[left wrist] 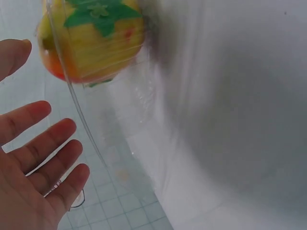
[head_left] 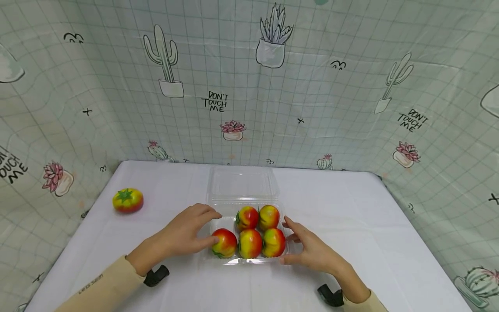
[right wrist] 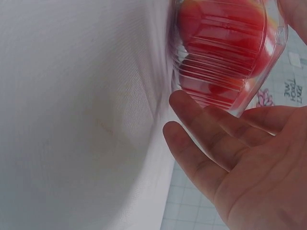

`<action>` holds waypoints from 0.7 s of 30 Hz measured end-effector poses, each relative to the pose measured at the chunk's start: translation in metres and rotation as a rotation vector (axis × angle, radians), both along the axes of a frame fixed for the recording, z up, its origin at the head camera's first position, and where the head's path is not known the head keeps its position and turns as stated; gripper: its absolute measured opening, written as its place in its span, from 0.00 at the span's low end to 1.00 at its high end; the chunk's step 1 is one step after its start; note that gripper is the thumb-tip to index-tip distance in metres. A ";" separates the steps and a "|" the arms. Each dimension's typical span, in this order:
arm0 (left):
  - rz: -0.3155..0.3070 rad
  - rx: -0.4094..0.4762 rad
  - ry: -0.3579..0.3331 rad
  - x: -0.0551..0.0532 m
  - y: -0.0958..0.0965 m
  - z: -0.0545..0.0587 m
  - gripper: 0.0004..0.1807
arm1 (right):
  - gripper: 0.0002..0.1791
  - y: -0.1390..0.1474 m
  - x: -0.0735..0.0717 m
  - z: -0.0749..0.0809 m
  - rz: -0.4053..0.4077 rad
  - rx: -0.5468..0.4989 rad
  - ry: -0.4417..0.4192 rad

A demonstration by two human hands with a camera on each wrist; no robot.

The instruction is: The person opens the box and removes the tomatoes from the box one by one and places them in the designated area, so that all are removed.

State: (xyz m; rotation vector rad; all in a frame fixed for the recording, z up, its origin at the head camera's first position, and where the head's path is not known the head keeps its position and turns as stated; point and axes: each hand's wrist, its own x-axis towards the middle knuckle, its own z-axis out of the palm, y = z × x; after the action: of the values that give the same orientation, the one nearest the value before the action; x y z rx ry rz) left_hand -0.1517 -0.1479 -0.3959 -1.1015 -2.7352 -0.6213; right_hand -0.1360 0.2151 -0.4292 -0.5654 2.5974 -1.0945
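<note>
A clear plastic clamshell box (head_left: 241, 261) lies on the table with its lid (head_left: 241, 184) folded back. In its base sit several red-and-yellow tomatoes (head_left: 251, 243), with a bare spot at the back left. My left hand (head_left: 191, 229) is at the box's left side, fingers spread, its thumb overlapping the front-left tomato (head_left: 225, 243) in the head view. The left wrist view shows those fingers (left wrist: 43, 139) apart from the box wall. At the right side, my right hand (head_left: 308, 247) has its fingers extended along the wall and its thumb near the front corner.
Another tomato (head_left: 128, 200), green leaves upward, lies alone at the table's far left. A white cloth covers the table (head_left: 335, 208). Behind and beside it hangs a grid-patterned curtain (head_left: 241, 78) with cactus drawings. Black wrist-worn pieces (head_left: 157, 276) sit under both wrists.
</note>
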 end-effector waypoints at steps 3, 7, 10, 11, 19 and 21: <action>-0.006 -0.022 0.013 0.001 0.002 -0.003 0.26 | 0.57 0.000 0.000 0.000 0.001 0.004 0.004; -0.015 -0.036 0.032 0.002 0.003 -0.004 0.27 | 0.57 0.000 -0.001 0.000 -0.003 0.018 0.012; -0.027 -0.030 0.045 0.002 0.003 -0.005 0.26 | 0.57 -0.001 -0.001 0.001 -0.005 0.019 0.016; -0.031 -0.029 0.048 0.002 0.004 -0.006 0.26 | 0.57 -0.001 -0.001 0.000 -0.005 0.019 0.017; -0.049 -0.059 0.053 0.005 0.009 -0.013 0.22 | 0.57 0.000 0.000 0.000 0.003 0.003 0.010; -0.053 -0.061 0.062 0.006 0.010 -0.014 0.23 | 0.57 0.000 0.001 0.000 0.004 0.002 0.008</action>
State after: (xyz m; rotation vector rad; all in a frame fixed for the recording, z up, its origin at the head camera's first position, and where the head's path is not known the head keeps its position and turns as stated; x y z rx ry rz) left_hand -0.1460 -0.1375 -0.4095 -1.1892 -2.6970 -0.5040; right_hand -0.1355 0.2149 -0.4296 -0.5763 2.6029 -1.0906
